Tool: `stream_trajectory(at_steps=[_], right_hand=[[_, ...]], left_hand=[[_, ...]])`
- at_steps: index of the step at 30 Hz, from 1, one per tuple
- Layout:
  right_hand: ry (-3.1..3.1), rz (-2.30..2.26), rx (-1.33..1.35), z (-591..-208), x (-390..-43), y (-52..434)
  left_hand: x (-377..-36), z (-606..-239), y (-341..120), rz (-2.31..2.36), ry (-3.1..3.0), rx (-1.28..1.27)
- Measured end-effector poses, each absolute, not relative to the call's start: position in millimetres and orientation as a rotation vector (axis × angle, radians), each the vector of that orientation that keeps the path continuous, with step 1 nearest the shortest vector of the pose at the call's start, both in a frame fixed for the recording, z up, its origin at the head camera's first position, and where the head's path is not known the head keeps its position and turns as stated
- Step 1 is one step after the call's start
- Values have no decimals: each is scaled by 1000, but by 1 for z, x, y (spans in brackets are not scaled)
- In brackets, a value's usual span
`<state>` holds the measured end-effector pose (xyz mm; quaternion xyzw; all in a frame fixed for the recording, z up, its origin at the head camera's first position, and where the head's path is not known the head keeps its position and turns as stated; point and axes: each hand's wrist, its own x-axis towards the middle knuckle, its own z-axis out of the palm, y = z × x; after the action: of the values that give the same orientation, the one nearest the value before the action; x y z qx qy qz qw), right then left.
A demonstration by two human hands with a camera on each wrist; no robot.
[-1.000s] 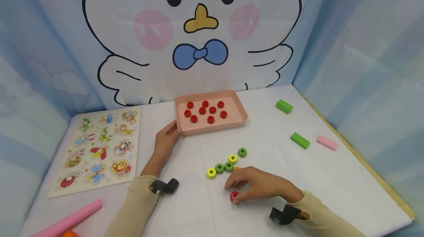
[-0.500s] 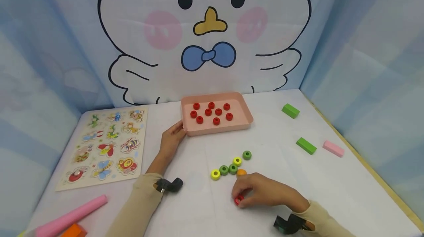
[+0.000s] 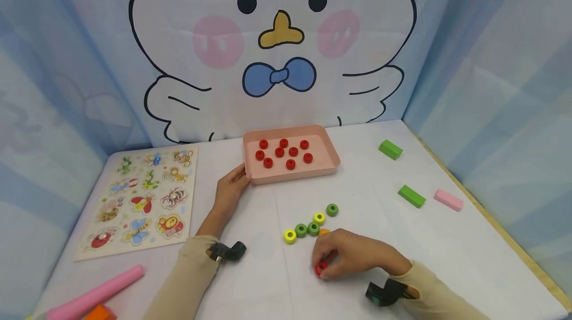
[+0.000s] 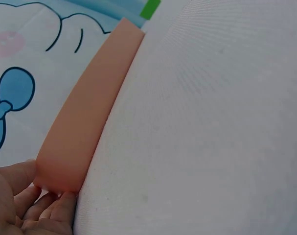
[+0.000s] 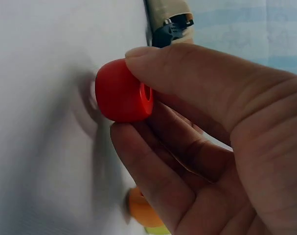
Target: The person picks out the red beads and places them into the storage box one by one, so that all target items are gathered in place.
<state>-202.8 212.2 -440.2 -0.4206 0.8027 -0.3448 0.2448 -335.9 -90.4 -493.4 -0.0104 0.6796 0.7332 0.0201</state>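
Between its thumb and fingertips, my right hand (image 3: 355,255) pinches a red bead (image 5: 123,90) with a hole through it. The bead is low over the white tabletop; whether it touches the surface I cannot tell. Just beyond that hand lie several loose beads: yellow (image 3: 290,236), green (image 3: 301,230) and an orange one (image 3: 323,232) partly hidden by the fingers. My left hand (image 3: 229,193) holds the near left corner of a shallow pink tray (image 3: 292,178), thumb and curled fingers against it in the left wrist view. Several red beads (image 3: 290,164) stand apart from one another inside the tray.
A wooden insect puzzle board (image 3: 138,200) lies at the left. Below it are a pink stick (image 3: 98,292) and an orange block (image 3: 100,313). To the right sit two green blocks (image 3: 411,196) and a pink block (image 3: 449,200). Printed curtains enclose the table's back and sides.
My right fingers have drawn together around the red bead, where earlier the index finger was apart from it. The whole head view has shifted slightly. My left hand stays at the tray.
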Motion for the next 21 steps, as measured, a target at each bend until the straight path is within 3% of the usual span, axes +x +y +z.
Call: stream_trajectory(at_steps=[21], right_hand=[[2456, -759, -949, -388, -345, 142]], left_hand=[[-335, -495, -89, 2304, 2086, -48]])
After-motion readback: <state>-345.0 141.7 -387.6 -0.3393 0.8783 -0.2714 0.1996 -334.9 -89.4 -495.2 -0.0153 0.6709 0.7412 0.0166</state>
